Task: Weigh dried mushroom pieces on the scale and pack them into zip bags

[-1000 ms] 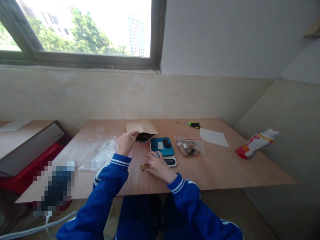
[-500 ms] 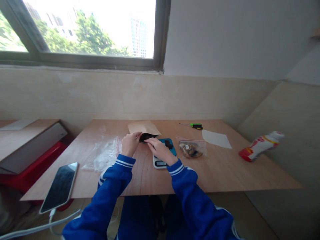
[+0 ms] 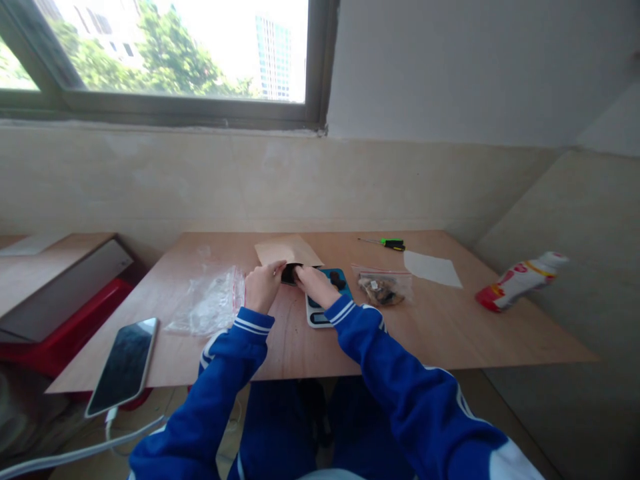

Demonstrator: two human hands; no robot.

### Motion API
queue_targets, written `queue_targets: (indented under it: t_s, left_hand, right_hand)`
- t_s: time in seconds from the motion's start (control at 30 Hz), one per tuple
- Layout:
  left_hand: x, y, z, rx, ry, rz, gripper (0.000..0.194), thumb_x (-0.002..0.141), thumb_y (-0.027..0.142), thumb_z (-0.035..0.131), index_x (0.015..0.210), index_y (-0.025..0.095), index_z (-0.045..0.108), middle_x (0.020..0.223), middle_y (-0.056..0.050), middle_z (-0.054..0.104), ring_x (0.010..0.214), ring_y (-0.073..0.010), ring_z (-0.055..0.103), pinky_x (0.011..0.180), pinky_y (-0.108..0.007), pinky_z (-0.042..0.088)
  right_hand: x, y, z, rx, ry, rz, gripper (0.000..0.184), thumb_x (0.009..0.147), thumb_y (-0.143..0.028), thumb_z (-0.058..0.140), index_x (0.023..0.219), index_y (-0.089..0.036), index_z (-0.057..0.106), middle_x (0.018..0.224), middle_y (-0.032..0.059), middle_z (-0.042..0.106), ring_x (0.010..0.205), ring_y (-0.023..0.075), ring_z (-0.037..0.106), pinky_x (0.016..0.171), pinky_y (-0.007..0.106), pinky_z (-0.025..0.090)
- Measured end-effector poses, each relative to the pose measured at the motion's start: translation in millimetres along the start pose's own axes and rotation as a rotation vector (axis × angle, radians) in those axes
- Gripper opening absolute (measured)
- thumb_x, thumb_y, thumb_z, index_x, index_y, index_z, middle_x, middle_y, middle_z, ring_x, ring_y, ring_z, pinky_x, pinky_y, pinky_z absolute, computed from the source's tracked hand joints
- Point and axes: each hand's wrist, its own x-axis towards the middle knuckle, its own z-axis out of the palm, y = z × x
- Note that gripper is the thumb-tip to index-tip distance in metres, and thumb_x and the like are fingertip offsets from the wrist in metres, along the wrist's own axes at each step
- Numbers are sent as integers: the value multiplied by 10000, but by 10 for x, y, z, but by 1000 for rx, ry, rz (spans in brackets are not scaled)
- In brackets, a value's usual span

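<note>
A light brown paper bag (image 3: 290, 248) lies on the table with its dark mouth facing me. My left hand (image 3: 263, 287) pinches the rim at the left side of that mouth, thumb and finger pressed together. Into the opening reaches my right hand (image 3: 317, 285), its fingertips hidden inside, so what they hold does not show. Under and beside my right wrist sits a small kitchen scale (image 3: 317, 319) with a blue top and white front. Dark lumps (image 3: 337, 281) rest on the scale.
Left of the hands lies a clear plastic bag (image 3: 207, 303), then a phone (image 3: 123, 367) on its cable. To the right are a zip bag of brownish dried pieces (image 3: 384, 290), a screwdriver (image 3: 393, 244), white paper (image 3: 433, 269) and a tilted bottle (image 3: 520, 281).
My right hand has moved left and its fingers have gone deeper into the bag's mouth. My left hand keeps its pinch on the rim. The view has tilted slightly down.
</note>
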Motion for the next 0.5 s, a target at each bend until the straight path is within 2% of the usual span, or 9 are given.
queue_targets:
  t_s: [0.07,0.13,0.23,0.37,0.43,0.5]
  left_hand:
    - [27,-25,-7,-2,19,-14,336,922,415,443,1141,330,684,962,-81,751,920,-248,689,740,-302,472]
    - [59,-44,-18,-5,38,-31,334,919,417,448,1134,328,687,966,-77,751,922,-247,686,738,-300,467]
    - [108,-48,-43,2,70,-46,332,913,424,453,1124,332,692,975,-74,749,920,-260,684,709,-304,462]
    - [138,-44,-73,14,91,-55,328,906,426,457,1104,333,702,972,-75,747,919,-274,681,691,-313,457]
    - [132,-57,-77,8,91,-54,326,904,422,459,1101,331,703,967,-74,748,919,-272,681,693,-314,457]
    - [119,-72,-74,-8,85,-50,323,902,418,465,1099,328,704,963,-71,750,922,-267,682,696,-311,457]
  right_hand:
    - [-184,48,-121,73,77,-92,240,889,-191,560,1110,-131,629,1132,143,671,1090,242,612,936,346,457]
    - [-360,151,-201,240,147,-180,236,873,-270,602,1080,-166,646,1077,94,688,1035,207,627,915,328,469]
    - [-536,375,-162,404,107,-152,226,865,-315,609,1032,-176,672,951,65,708,884,178,662,815,309,511]
    - [-591,637,71,182,114,-106,224,819,-225,669,1035,-169,683,1014,104,700,1027,240,606,911,407,483]
    - [-582,669,120,88,152,-129,193,806,-202,683,994,-162,696,1083,131,682,1119,276,554,969,469,442]
    - [-564,600,75,89,222,-158,164,842,-217,643,983,-156,698,1140,145,655,1152,278,532,991,485,426]
